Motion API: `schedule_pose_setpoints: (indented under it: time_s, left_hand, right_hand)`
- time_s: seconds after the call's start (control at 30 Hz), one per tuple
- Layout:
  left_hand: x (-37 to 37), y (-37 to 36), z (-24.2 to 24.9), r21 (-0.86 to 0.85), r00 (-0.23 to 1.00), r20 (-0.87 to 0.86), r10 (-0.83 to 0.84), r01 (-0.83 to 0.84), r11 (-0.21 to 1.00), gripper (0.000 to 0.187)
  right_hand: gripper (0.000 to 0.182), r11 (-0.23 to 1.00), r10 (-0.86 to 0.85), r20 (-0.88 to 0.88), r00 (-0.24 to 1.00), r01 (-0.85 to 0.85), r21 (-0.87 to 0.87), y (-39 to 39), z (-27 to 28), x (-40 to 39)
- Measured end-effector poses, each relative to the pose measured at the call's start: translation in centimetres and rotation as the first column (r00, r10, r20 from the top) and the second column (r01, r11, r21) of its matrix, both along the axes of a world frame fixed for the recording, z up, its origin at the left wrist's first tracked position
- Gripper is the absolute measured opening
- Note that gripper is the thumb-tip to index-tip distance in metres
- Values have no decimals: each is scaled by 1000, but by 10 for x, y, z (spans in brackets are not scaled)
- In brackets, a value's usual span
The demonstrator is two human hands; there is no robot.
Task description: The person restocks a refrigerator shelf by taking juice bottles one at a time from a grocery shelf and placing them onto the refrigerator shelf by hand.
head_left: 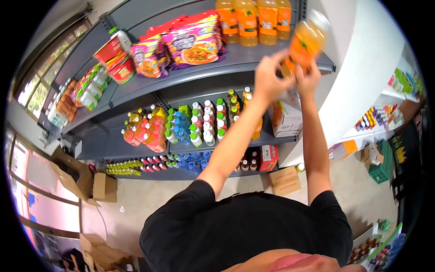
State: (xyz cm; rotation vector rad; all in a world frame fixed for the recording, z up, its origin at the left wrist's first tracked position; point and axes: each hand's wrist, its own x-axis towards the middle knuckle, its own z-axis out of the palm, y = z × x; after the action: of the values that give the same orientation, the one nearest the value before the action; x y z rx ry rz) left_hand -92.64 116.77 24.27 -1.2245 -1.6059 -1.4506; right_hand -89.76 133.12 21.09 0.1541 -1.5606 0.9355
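A bottle of orange drink (309, 38) with a white cap and an orange label is held up at the right end of the top shelf, tilted, cap up and to the right. My left hand (271, 78) curls its fingers and thumb around the lower left of the bottle. My right hand (308, 78) grips the lower end from the near side. Slight blur softens the bottle's edges. Just left of it, several matching orange drink bottles (247, 25) stand upright on the top shelf (253, 59).
Noodle packs (192, 41) and red noodle cups (121, 68) sit further left on the top shelf. Lower shelves hold rows of bottles (208, 124) and a carton (286, 119). A white pillar (351, 68) stands at the right. Cardboard boxes (284, 181) are on the floor.
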Motion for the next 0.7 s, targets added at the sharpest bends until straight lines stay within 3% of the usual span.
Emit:
schedule_pose_setpoints:
  time_s: [0.03,0.07,0.1,0.13,0.17,0.23,0.27,0.3,0.33,0.37,0.4,0.43,0.47,0.5,0.53,0.63,0.67,0.7]
  left_hand:
    - [19,-8,-22,95,996,-93,-9,18,995,50]
    - [37,-22,-43,114,983,-165,-87,106,988,47]
    - [64,-46,-72,1,993,-36,-115,115,993,48]
    - [87,-67,-102,-79,993,-2,-116,116,990,47]
    - [114,-98,-120,-104,960,149,-238,254,961,46]
    - [155,-151,-190,-206,918,384,-97,187,960,47]
    - [169,-186,-218,-385,848,531,7,233,893,49]
    - [177,-213,-266,-432,739,666,103,269,861,53]
    - [189,-248,-297,-261,559,829,-6,396,880,58]
    - [204,-276,-336,-222,587,809,-8,318,922,64]
    - [223,-307,-358,-292,629,773,78,243,925,73]
    - [242,-333,-379,-309,571,809,141,209,928,72]
    - [260,-356,-388,8,295,953,-70,209,978,68]
    - [278,-380,-392,327,28,943,-332,109,939,64]
    - [296,-399,-388,227,67,972,-225,-31,973,57]
    - [338,-459,-390,117,36,993,-111,-330,937,45]
    - [352,-476,-388,115,-4,992,-128,-406,906,44]
    - [367,-492,-384,112,-40,988,-149,-477,872,42]
  right_hand:
    - [36,994,-62,-34,998,58,-95,-13,-29,14]
    - [33,974,128,-199,972,-161,-159,-36,-54,34]
    - [37,940,235,-233,944,-282,-193,-61,-82,57]
    - [50,983,74,55,996,-82,162,-43,-149,79]
    - [50,992,123,168,978,-126,7,-76,-193,108]
    - [51,936,252,348,903,-135,-326,-144,-277,166]
    - [52,898,372,561,740,-135,-418,-167,-310,191]
    - [51,866,468,606,644,-196,-461,-212,-295,219]
    - [46,832,540,601,589,-265,-487,-248,-308,228]
    - [41,790,608,597,522,-326,-520,-276,-325,237]
    - [38,789,609,692,387,-384,-480,-297,-358,240]
    - [37,774,588,771,247,-449,-446,-320,-385,246]
    - [28,701,631,766,125,-515,-494,-353,-378,259]
    - [22,620,658,753,-3,-565,-544,-382,-372,273]
    - [29,499,608,783,-132,-704,-506,-398,-386,276]
    - [35,171,531,679,-507,-721,-671,-451,-407,280]
    - [39,194,342,746,-572,-733,-651,-469,-397,278]
    - [38,143,261,704,-661,-694,-705,-487,-399,277]
